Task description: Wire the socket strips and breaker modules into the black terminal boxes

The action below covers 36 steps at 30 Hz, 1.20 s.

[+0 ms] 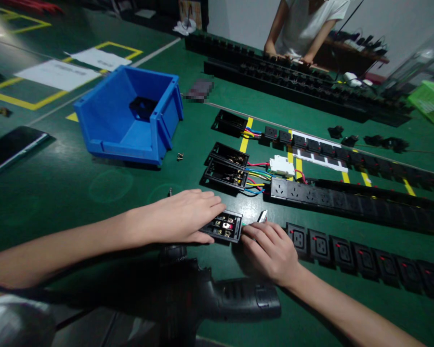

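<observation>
A black, open-topped rectangular plastic housing (222, 225) with metal screw terminals is laid on the green, glossy surface (75, 207), its open side turned up. Its left part is covered by the left grip (188, 217), by which it is grasped, the fingers being laid over the far edge and the thumb set along the near edge. The housing's long axis is run from left to right, sloped slightly towards the wearer at its right end. Just beside that right end the right grip (270, 250) is placed, with its fingers curled; whether anything is pinched there cannot be told, as the fingertips are largely hidden. The housing is thus held between the two, the left being the nearer, in contact with it.

Beyond the right grip, a row of black square sockets with red dots (321, 246) is lined up roughly along the same axis. Farther back, a wired black open housing (224, 176) is seen, and at the left a blue plastic bin (123, 149) is stood.
</observation>
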Motion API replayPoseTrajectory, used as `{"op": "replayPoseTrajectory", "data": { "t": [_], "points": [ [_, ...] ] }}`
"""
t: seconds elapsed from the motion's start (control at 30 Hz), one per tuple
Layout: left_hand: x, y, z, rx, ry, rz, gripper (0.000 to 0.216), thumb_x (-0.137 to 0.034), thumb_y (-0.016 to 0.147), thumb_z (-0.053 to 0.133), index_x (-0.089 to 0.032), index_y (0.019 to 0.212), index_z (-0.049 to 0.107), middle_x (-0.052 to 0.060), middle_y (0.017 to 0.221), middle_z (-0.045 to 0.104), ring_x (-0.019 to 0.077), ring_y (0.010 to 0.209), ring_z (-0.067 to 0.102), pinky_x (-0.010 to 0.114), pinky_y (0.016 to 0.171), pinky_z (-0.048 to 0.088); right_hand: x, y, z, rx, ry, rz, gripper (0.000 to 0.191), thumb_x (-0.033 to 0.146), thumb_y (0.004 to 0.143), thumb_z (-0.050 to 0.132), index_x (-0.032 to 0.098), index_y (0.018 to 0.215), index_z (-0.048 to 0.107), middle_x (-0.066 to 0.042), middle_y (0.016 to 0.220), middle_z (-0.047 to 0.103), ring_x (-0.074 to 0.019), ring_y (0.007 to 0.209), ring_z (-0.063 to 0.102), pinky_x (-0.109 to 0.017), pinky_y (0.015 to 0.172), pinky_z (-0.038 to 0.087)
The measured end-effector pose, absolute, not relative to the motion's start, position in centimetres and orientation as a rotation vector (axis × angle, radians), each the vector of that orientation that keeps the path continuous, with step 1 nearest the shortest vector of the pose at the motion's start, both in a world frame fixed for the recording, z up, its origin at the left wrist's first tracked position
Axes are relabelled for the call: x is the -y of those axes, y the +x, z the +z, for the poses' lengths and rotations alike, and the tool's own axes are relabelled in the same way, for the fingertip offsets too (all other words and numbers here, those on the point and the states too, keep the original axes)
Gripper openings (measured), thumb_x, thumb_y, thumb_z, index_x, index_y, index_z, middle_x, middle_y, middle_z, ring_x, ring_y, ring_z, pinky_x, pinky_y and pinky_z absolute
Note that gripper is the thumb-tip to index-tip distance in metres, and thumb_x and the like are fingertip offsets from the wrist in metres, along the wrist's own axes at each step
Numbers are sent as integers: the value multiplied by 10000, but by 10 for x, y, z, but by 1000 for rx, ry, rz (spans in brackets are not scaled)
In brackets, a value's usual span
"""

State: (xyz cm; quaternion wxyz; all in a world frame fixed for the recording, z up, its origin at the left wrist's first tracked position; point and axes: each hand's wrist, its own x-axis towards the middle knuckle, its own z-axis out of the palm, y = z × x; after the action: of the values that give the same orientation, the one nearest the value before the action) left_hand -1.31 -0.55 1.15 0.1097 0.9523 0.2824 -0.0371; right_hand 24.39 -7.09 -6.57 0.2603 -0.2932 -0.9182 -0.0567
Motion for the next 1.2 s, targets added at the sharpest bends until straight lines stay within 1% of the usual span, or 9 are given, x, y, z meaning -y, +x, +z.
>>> {"op": "replayPoseTrajectory", "data": {
  "t": [0.17,0.27,0.47,0.73,0.87,1.0,1.1,1.2],
  "points": [
    [5,-15,10,-824,2790,-89,497,-442,816,723,-152,1196,587,106,1117,657,271,1028,616,355,862,454,71,244,-64,2488,-794,-164,184,117,941,497,116,1013,666,-105,1096,686,-215,1023,606,-392,882,467],
    [6,-15,10,-827,2794,-94,500,-445,811,728,-155,1193,588,101,1108,657,266,1003,615,349,845,455,71,244,-63,2485,-786,-160,178,121,939,504,112,1010,666,-106,1088,686,-218,1021,605,-389,875,469],
    [5,-14,11,-827,2799,-136,507,-453,818,720,-149,1200,582,102,1124,650,270,1014,606,356,856,456,70,244,-63,2489,-778,-150,156,114,936,521,102,1003,661,-105,1108,682,-228,1021,596,-392,877,464],
    [4,-15,11,-820,2787,-146,504,-443,831,711,-145,1214,573,108,1149,644,276,1050,595,366,883,451,70,243,-62,2458,-754,-164,100,121,921,561,123,886,654,-92,1073,693,-214,991,603,-385,872,470],
    [5,-15,12,-828,2771,-163,488,-439,839,705,-150,1209,575,98,1128,645,271,1036,596,363,873,455,71,244,-62,2449,-747,-144,85,125,911,582,125,874,659,-89,1076,694,-215,995,607,-394,879,473],
    [4,-15,10,-825,2765,-171,503,-452,842,698,-148,1220,564,105,1179,633,279,1080,585,375,903,453,71,243,-61,2428,-757,-130,36,135,873,647,135,838,653,-70,1062,701,-202,973,619,-379,860,482],
    [4,-16,8,-825,2760,-176,518,-463,846,692,-151,1236,552,114,1231,619,285,1128,571,381,931,448,71,241,-60,2401,-766,-140,77,155,829,709,145,801,638,-47,1033,710,-187,934,626,-358,837,490],
    [3,-17,7,-835,2747,-193,524,-471,849,688,-163,1247,544,112,1251,613,284,1142,568,377,937,449,70,239,-59,2374,-769,-147,108,165,805,725,151,782,621,-39,1003,716,-183,908,632,-355,829,498]
  ]
}}
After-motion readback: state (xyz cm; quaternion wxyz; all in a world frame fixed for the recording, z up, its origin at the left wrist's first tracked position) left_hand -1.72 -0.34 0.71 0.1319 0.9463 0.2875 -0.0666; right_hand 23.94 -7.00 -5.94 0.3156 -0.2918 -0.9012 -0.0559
